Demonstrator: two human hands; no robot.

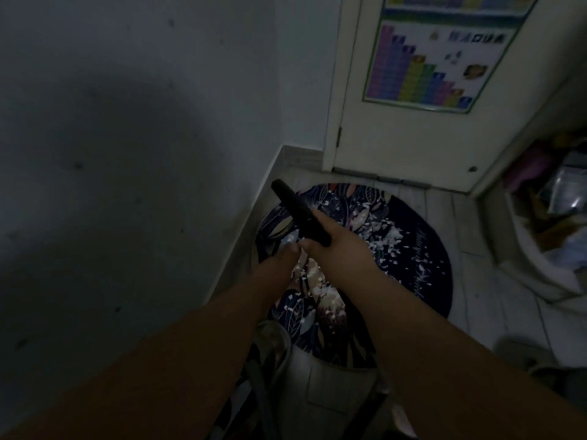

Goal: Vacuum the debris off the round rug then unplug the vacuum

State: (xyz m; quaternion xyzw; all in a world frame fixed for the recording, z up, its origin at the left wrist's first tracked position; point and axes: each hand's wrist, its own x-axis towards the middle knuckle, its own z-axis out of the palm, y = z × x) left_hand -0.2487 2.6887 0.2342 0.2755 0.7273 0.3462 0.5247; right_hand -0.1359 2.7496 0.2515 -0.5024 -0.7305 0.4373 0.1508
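Note:
A dark round rug [422, 249] with a leaf pattern lies on the floor before a door. White debris [390, 235] is scattered over its middle. My right hand [336, 239] grips a black cylindrical vacuum handle [293, 203] that points up and to the left above the rug. My left hand [284, 258] sits just left of it, fingertips close to the right thumb; whether it holds anything is unclear. Below my arms a grey vacuum body [320, 385] with a hose [263, 369] stands at the rug's near edge.
A grey wall [127, 154] runs close along the left. A white door [413, 138] with a colourful poster [435, 58] is shut behind the rug. A cluttered white bag or bin [546, 236] stands at the right on the tiled floor [476, 281].

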